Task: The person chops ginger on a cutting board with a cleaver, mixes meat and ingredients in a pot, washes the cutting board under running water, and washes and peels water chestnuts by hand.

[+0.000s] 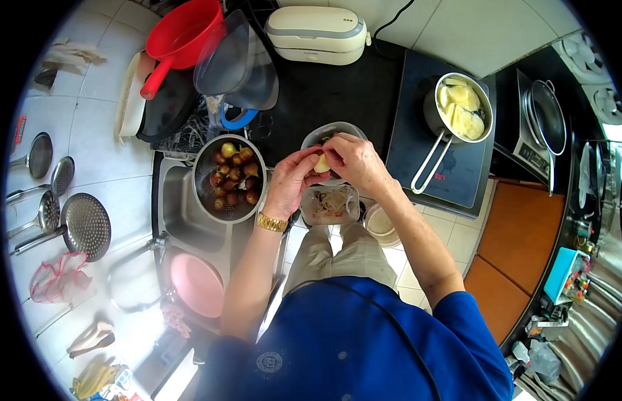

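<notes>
My left hand (295, 179) is closed round a small pale yellow piece (322, 164), which looks like peeled food; its exact kind I cannot tell. Against the same piece, the fingers of my right hand (356, 157) are pinched together. Both hands are over the near side of a grey bowl (333, 127), and they hide much of its inside. Just below them is a clear plastic container (330, 206) with pale scraps in it. To the left, a metal colander (200, 190) holds many round, shiny brown items (232, 179) with pale tips, resembling chestnuts.
A saucepan (469, 107) with pale yellow slices stands on a dark cooktop (435, 184), handle toward me. The sink (174, 194) and a pink basin (197, 284) are at left. Behind are a cream appliance (316, 33), a clear jug (231, 63) and a red pan (184, 33).
</notes>
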Demonstrator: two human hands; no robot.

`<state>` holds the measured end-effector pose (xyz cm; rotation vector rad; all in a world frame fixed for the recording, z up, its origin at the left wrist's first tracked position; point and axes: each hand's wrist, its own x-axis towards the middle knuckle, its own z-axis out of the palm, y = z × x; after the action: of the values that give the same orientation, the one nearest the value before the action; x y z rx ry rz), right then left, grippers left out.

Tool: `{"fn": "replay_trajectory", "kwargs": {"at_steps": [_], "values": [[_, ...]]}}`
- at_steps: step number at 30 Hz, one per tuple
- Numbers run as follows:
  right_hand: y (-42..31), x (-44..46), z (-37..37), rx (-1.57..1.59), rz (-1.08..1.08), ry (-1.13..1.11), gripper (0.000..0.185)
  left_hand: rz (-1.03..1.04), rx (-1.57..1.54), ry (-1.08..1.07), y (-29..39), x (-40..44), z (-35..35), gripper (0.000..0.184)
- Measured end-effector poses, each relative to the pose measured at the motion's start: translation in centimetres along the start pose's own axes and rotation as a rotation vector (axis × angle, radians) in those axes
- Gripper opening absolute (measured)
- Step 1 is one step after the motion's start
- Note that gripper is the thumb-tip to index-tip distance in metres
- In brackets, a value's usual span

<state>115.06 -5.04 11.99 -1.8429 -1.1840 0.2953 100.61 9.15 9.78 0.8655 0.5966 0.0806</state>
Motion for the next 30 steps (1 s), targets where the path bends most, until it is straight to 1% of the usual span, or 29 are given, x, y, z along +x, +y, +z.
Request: {"fn": "replay_trajectory", "kwargs": {"at_steps": [2, 3, 5, 6, 8, 9, 11, 12, 14, 15, 17, 18, 20, 21, 23, 24, 26, 27, 29, 30], "values": [[0.4, -0.1, 0.7, 0.166, 0.119, 0.067, 0.013, -0.009, -0.006, -0.01, -0.1, 0.0, -0.1, 0.031], [0.5, -0.2, 1.0, 0.165, 0.12, 0.067, 0.013, -0.01, -0.006, -0.011, -0.2, 0.0, -0.1, 0.031], [0.8, -0.2, 1.4, 0.369, 0.392, 0.07, 0.013, 0.017, -0.056, -0.017, -0.3, -0.1, -0.1, 0.033], [1.0, -0.4, 1.6, 0.37, 0.393, 0.072, 0.013, 0.016, -0.054, -0.018, -0.3, -0.1, -0.2, 0.033], [1.9, -0.7, 2.3, 0.63, 0.646, 0.041, 0.014, 0.005, -0.133, -0.041, -0.2, 0.0, -0.3, 0.034], [2.3, -0.9, 2.6, 0.631, 0.646, 0.041, 0.014, 0.005, -0.133, -0.041, -0.2, -0.1, -0.4, 0.034], [3.1, -1.0, 3.2, 0.655, 0.666, 0.057, 0.016, -0.011, -0.218, -0.111, -0.1, -0.1, -0.6, 0.035], [3.4, -0.8, 3.3, 0.655, 0.664, 0.06, 0.016, -0.01, -0.216, -0.113, 0.0, 0.0, -0.6, 0.035], [3.9, -0.7, 3.7, 0.316, 0.532, 0.131, 0.017, -0.037, -0.268, -0.177, 0.3, -0.1, -0.6, 0.039], [4.3, -0.7, 4.0, 0.317, 0.532, 0.133, 0.017, -0.038, -0.266, -0.178, 0.4, -0.1, -0.4, 0.039], [4.7, -0.5, 4.5, 0.111, 0.296, 0.295, 0.014, 0.002, -0.262, -0.101, 0.4, -0.3, 0.1, 0.035], [5.0, -0.4, 4.4, 0.112, 0.297, 0.294, 0.014, 0.001, -0.262, -0.1, 0.2, -0.2, -0.2, 0.035], [5.4, -0.4, 3.7, -0.106, 0.247, 0.0, 0.014, 0.022, -0.179, -0.052, -0.1, 0.2, -0.7, 0.027], [5.3, -0.4, 3.5, -0.106, 0.245, -0.001, 0.014, 0.023, -0.179, -0.051, -0.2, 0.2, -0.7, 0.027], [4.8, -0.4, 3.2, -0.068, 0.182, 0.127, 0.015, 0.017, -0.126, -0.014, -0.3, 0.2, -0.8, 0.023], [3.9, -0.2, 2.6, -0.067, 0.182, 0.123, 0.015, 0.016, -0.129, -0.011, -0.3, 0.3, -1.0, 0.023], [2.0, 0.0, 1.1, 0.097, 0.154, 0.09, 0.017, 0.021, -0.09, 0.008, -0.6, 0.5, -1.1, 0.023], [1.3, 0.1, 0.6, 0.097, 0.152, 0.09, 0.017, 0.022, -0.09, 0.008, -0.7, 0.6, -1.2, 0.023], [0.3, 0.1, 0.0, 0.201, 0.067, -0.004, 0.019, 0.007, -0.079, 0.02, -0.7, 0.7, -1.1, 0.022], [0.2, 0.1, 0.0, 0.199, 0.068, -0.002, 0.019, 0.007, -0.078, 0.017, -0.7, 0.7, -0.9, 0.022]]}}
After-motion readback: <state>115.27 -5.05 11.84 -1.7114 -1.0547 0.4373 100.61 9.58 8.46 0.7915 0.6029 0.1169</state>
